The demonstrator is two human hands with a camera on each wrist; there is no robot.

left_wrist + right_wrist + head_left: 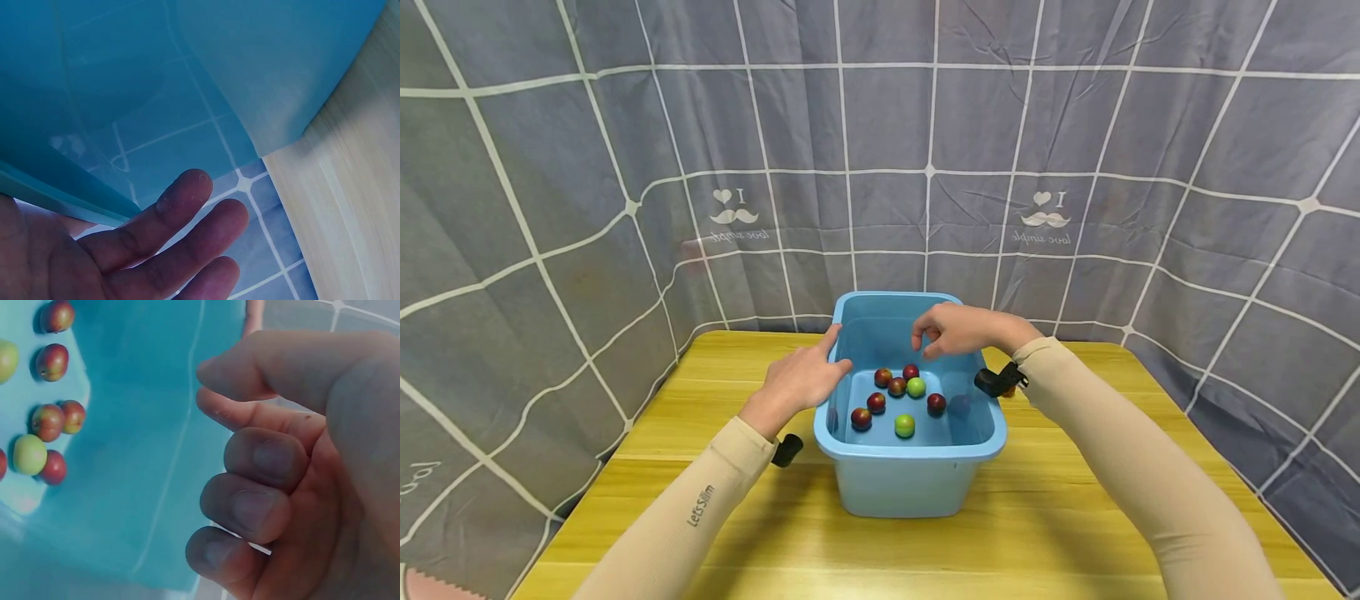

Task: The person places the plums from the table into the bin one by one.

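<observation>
A light blue plastic bin point(910, 452) stands on the table, with several dark red, plum-like fruits point(876, 402) and two green fruits point(905, 426) on its floor. My left hand point(801, 379) is at the bin's left rim, thumb over the inner side. Its other fingers, nearly straight, lie along the outer wall in the left wrist view. Over the bin's right side hovers my right hand point(958, 329), fingers loosely curled and thumb near the index fingertip. Nothing shows between those fingers in the right wrist view; the fruits lie below, apart from the hand.
Beneath the bin is a yellow wood-grain table point(760, 533). A grey curtain point(880, 208) with white grid lines hangs behind and at both sides. A small orange-red thing point(1009, 391) peeks out behind the right wrist camera point(997, 381), to the right of the bin.
</observation>
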